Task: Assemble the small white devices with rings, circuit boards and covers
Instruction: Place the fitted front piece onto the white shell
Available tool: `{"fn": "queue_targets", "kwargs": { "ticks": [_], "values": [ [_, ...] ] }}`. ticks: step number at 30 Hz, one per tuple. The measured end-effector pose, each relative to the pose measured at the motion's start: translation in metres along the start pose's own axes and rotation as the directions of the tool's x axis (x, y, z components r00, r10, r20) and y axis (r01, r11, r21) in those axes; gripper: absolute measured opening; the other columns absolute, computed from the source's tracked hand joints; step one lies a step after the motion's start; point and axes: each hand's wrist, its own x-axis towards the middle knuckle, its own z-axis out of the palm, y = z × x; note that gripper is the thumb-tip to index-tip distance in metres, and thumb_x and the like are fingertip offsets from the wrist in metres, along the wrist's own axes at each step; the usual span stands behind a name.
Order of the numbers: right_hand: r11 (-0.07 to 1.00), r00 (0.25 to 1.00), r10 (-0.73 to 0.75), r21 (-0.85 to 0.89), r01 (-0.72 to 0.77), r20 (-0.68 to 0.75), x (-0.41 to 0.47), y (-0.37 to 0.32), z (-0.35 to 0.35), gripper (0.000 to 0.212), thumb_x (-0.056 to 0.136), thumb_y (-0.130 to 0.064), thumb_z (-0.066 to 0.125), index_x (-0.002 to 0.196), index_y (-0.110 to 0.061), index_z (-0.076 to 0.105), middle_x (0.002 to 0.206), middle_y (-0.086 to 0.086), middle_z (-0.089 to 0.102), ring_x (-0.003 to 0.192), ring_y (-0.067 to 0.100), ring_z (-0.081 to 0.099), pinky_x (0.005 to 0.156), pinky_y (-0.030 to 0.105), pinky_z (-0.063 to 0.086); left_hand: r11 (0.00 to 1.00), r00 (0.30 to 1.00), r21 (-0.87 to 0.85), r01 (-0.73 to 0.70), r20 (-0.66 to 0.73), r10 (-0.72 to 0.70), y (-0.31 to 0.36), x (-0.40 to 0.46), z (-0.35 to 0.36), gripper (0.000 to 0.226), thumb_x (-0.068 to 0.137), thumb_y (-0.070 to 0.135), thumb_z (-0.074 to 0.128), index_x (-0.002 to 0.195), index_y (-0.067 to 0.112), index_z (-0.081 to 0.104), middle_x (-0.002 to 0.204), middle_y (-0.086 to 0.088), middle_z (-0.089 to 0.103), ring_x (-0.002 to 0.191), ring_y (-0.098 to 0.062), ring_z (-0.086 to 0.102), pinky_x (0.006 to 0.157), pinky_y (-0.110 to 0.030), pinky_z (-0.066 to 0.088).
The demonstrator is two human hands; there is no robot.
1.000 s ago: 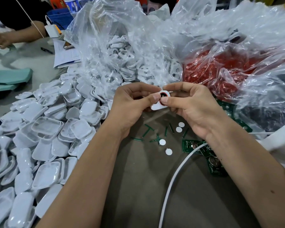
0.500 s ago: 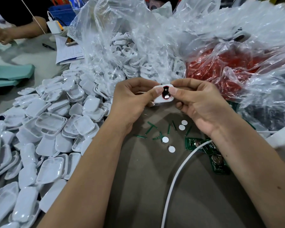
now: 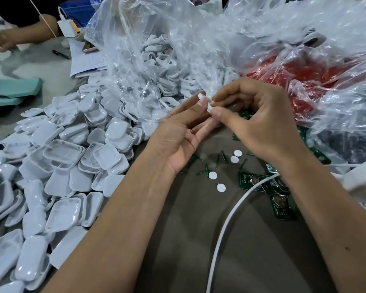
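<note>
A small white device shell (image 3: 207, 103) is held edge-on between both hands, above the brown table; its red ring does not show from this angle. My left hand (image 3: 178, 134) lies palm up, its thumb and fingertips pinching the shell's left side. The thumb and forefinger of my right hand (image 3: 258, 121) pinch its right side. Green circuit boards (image 3: 281, 204) lie below my right wrist. A heap of white covers (image 3: 72, 155) spreads to the left. Red rings (image 3: 300, 81) fill a clear bag behind my right hand.
A big clear bag of white shells (image 3: 156, 60) stands behind the hands. White round stickers (image 3: 221, 187) and green strips (image 3: 218, 160) lie under my hands. A white cable (image 3: 226, 225) crosses the table. Another person's arm (image 3: 19, 32), papers (image 3: 85, 60) and a pen (image 3: 60, 54) are far left.
The shell has turned from face-on, ring showing, to edge-on. My left hand has rolled palm up and its fingers have straightened. Both hands have shifted slightly right.
</note>
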Motion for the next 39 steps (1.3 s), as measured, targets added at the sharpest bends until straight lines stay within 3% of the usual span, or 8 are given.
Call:
{"fn": "queue_targets", "kwargs": {
  "ticks": [5, 8, 11, 14, 21, 25, 29, 39],
  "values": [
    [0.993, 0.999, 0.045, 0.109, -0.043, -0.009, -0.001, 0.000, -0.002, 0.014, 0.093, -0.014, 0.077, 0.106, -0.010, 0.075, 0.090, -0.003, 0.077, 0.082, 0.010, 0.076, 0.072, 0.022, 0.059, 0.996, 1.000, 0.083, 0.018, -0.023, -0.016, 0.007, 0.000, -0.001, 0.031, 0.094, 0.003, 0.065, 0.125, 0.002, 0.064, 0.105, -0.023, 0.072, 0.095, -0.033, 0.074, 0.087, -0.036, 0.061],
    [0.998, 0.998, -0.002, -0.069, -0.002, -0.059, 0.000, 0.001, -0.006, 0.011, 0.091, -0.018, 0.077, 0.100, -0.013, 0.073, 0.088, -0.007, 0.072, 0.078, 0.007, 0.069, 0.069, 0.020, 0.053, 0.996, 0.999, 0.088, 0.013, -0.036, -0.010, 0.014, -0.001, -0.003, 0.030, 0.097, 0.005, 0.060, 0.126, 0.000, 0.062, 0.117, -0.030, 0.070, 0.092, -0.037, 0.075, 0.083, -0.035, 0.062],
    [0.993, 0.955, 0.041, -0.120, -0.006, 0.294, -0.001, -0.001, -0.012, 0.009, 0.086, -0.020, 0.084, 0.084, -0.017, 0.076, 0.070, -0.012, 0.068, 0.061, 0.000, 0.061, 0.058, 0.011, 0.044, 0.993, 0.997, 0.119, 0.008, -0.072, 0.001, 0.019, -0.002, -0.004, 0.025, 0.099, 0.003, 0.055, 0.123, -0.001, 0.061, 0.115, -0.030, 0.070, 0.087, -0.037, 0.075, 0.080, -0.034, 0.064],
    [0.981, 0.754, 0.168, -0.183, -0.064, 0.635, -0.004, -0.003, -0.011, 0.014, 0.077, -0.028, 0.092, 0.078, -0.026, 0.079, 0.067, -0.008, 0.069, 0.057, 0.000, 0.057, 0.054, 0.015, 0.043, 0.986, 0.995, 0.164, 0.013, -0.103, 0.004, 0.022, -0.001, -0.005, 0.023, 0.100, 0.001, 0.052, 0.120, -0.004, 0.061, 0.110, -0.031, 0.071, 0.087, -0.038, 0.075, 0.076, -0.032, 0.064],
    [0.968, 0.620, 0.231, -0.239, -0.072, 0.750, -0.003, -0.003, -0.011, 0.012, 0.078, -0.025, 0.091, 0.079, -0.029, 0.080, 0.079, -0.007, 0.072, 0.074, 0.012, 0.067, 0.072, 0.033, 0.055, 0.938, 0.990, 0.346, -0.022, -0.124, 0.069, 0.020, 0.000, -0.008, 0.010, 0.096, 0.002, 0.059, 0.102, -0.001, 0.066, 0.083, -0.020, 0.072, 0.075, -0.029, 0.075, 0.062, -0.024, 0.060],
    [0.981, 0.768, 0.183, -0.063, -0.183, 0.614, -0.002, -0.001, -0.015, 0.008, 0.086, -0.014, 0.083, 0.086, -0.017, 0.076, 0.079, -0.004, 0.076, 0.069, 0.004, 0.070, 0.068, 0.014, 0.052, 0.896, 0.989, 0.442, -0.043, -0.110, 0.102, 0.019, 0.001, -0.009, 0.024, 0.091, -0.006, 0.062, 0.114, 0.000, 0.069, 0.092, -0.019, 0.073, 0.070, -0.024, 0.073, 0.058, -0.020, 0.058],
    [0.952, 0.939, 0.220, 0.151, -0.266, 0.264, 0.001, 0.006, -0.011, 0.010, 0.087, -0.005, 0.081, 0.091, -0.014, 0.079, 0.080, 0.005, 0.078, 0.072, 0.015, 0.074, 0.071, 0.017, 0.057, 0.843, 0.991, 0.535, -0.057, -0.076, 0.115, 0.016, 0.000, -0.007, 0.028, 0.091, -0.013, 0.057, 0.103, 0.007, 0.073, 0.079, -0.013, 0.074, 0.060, -0.019, 0.069, 0.053, -0.016, 0.053],
    [0.966, 0.969, 0.244, 0.078, -0.245, 0.022, 0.001, 0.011, -0.004, 0.012, 0.084, -0.007, 0.085, 0.091, -0.014, 0.079, 0.079, -0.003, 0.078, 0.073, 0.010, 0.076, 0.073, 0.025, 0.062, 0.672, 0.976, 0.719, -0.178, 0.041, 0.215, 0.004, -0.002, -0.003, 0.043, 0.087, -0.019, 0.051, 0.110, 0.007, 0.077, 0.085, -0.006, 0.074, 0.058, -0.017, 0.062, 0.055, -0.019, 0.050]
  ]
}}
